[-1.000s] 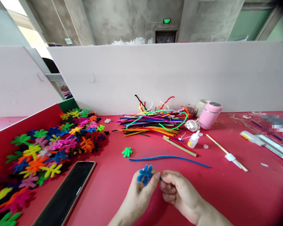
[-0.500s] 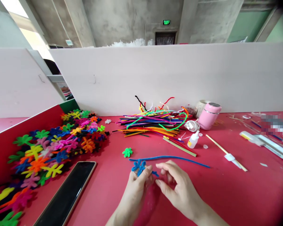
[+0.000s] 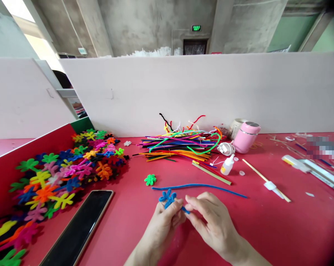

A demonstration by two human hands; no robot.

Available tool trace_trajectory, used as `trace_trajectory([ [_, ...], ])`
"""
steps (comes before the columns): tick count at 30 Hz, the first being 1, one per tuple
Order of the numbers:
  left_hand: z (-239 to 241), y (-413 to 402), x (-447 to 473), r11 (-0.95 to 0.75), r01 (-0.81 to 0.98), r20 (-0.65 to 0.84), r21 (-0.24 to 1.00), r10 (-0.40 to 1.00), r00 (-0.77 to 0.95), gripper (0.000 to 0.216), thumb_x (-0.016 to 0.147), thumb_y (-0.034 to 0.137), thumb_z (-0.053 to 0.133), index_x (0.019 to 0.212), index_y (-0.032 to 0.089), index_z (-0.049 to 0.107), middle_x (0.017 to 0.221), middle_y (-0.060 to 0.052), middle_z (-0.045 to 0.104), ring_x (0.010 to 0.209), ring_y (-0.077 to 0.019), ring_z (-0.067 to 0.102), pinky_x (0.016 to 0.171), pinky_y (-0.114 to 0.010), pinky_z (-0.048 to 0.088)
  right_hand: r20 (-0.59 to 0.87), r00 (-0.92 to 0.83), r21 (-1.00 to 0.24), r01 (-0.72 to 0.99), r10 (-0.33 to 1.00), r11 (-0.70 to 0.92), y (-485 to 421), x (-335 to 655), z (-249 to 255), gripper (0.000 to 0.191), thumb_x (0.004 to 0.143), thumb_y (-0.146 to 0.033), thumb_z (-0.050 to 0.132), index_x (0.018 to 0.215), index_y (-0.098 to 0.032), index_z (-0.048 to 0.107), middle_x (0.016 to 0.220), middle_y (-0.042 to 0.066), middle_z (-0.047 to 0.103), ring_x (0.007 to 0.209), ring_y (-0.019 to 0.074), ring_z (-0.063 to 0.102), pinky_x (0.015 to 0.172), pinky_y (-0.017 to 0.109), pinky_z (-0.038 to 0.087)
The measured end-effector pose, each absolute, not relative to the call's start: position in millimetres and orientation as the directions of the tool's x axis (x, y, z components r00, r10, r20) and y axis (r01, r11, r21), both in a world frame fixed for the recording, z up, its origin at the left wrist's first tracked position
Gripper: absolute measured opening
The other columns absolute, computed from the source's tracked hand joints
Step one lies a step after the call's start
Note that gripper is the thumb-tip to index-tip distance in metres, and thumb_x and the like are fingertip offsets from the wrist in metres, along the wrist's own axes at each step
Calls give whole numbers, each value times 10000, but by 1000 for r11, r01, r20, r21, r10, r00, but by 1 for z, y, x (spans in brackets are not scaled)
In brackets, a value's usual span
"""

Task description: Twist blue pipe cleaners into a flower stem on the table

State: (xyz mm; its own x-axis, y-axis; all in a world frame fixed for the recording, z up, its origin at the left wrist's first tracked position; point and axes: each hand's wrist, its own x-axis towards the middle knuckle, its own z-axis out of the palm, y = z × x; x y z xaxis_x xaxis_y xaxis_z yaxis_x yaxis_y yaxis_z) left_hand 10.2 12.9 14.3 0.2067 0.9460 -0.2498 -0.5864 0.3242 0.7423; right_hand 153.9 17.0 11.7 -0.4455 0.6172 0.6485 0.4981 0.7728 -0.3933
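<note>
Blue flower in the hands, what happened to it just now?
The right hand let go of the loose end of the blue flower, opened, then pinched it again. The left hand kept holding the flower. The long blue pipe cleaner, green flower and phone stayed put.

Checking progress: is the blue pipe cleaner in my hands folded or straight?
Folded: blue pipe cleaner forms petal loops above the left hand; right hand pinches its tail.
</note>
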Motion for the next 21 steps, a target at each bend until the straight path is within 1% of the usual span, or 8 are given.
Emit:
trace_trajectory([
  [3, 15, 12, 10, 298, -560, -237, 773, 954, 181, 275, 679, 239, 619, 479, 140, 457, 444, 73, 310, 437, -55, 236, 445, -198, 242, 660, -396, -460, 459, 639, 760, 15, 152, 11, 479, 763, -77, 520, 1184, -238, 356, 764, 19, 634, 671, 167, 539, 639, 315, 434],
  [5, 17, 11, 9, 269, -513, -227, 815, 963, 144, 237, 681, 243, 619, 510, 140, 490, 467, 66, 334, 459, -64, 264, 469, -205, 262, 625, -313, -591, 409, 715, 695, 13, 149, 12, 479, 758, -85, 527, 1177, -248, 358, 748, 10, 606, 680, 160, 534, 668, 310, 431],
  [8, 21, 9, 7, 215, -400, -200, 891, 977, 78, 197, 682, 261, 619, 548, 146, 531, 501, 51, 393, 494, -78, 325, 508, -213, 292, 367, -197, -890, 210, 909, 404, 11, 143, 17, 417, 775, -142, 519, 1153, -234, 369, 717, -9, 529, 661, 134, 507, 652, 273, 428],
  [11, 26, 9, 5, 155, -264, -152, 952, 988, 32, 183, 675, 286, 623, 571, 153, 554, 529, 43, 437, 522, -88, 364, 540, -214, 316, 59, -226, -993, -112, 972, 35, 11, 141, 21, 366, 768, -188, 541, 1106, -220, 402, 654, -47, 436, 593, 93, 440, 575, 211, 389],
  [13, 27, 8, 5, 129, -180, -125, 975, 992, 32, 186, 675, 303, 620, 579, 155, 560, 532, 41, 453, 530, -91, 378, 545, -210, 329, -94, -278, -931, -314, 956, -183, 12, 140, 21, 343, 742, -181, 572, 1060, -212, 448, 629, -61, 399, 561, 68, 398, 541, 179, 349],
  [16, 23, 8, 5, 103, -144, -108, 984, 994, -28, 151, 650, 304, 640, 659, 163, 587, 613, 25, 526, 600, -110, 447, 597, -211, 369, -294, -386, -707, -528, 874, -471, 13, 141, 17, 330, 689, -136, 598, 1002, -188, 511, 607, -61, 397, 511, 44, 355, 471, 145, 290],
  [19, 19, 8, 6, 54, -118, -60, 992, 997, -45, 127, 649, 282, 642, 693, 170, 601, 660, 16, 563, 649, -125, 490, 638, -218, 390, -388, -500, -488, -602, 774, -633, 15, 141, 13, 333, 652, -94, 603, 973, -159, 546, 591, -58, 406, 460, 26, 317, 421, 130, 235],
  [21, 19, 9, 7, 29, -87, -26, 996, 999, 25, 139, 668, 276, 622, 602, 161, 582, 589, 22, 539, 591, -117, 478, 579, -210, 388, -395, -536, -434, -607, 746, -666, 17, 141, 11, 322, 654, -80, 601, 965, -149, 555, 584, -59, 401, 446, 19, 307, 416, 128, 227],
])
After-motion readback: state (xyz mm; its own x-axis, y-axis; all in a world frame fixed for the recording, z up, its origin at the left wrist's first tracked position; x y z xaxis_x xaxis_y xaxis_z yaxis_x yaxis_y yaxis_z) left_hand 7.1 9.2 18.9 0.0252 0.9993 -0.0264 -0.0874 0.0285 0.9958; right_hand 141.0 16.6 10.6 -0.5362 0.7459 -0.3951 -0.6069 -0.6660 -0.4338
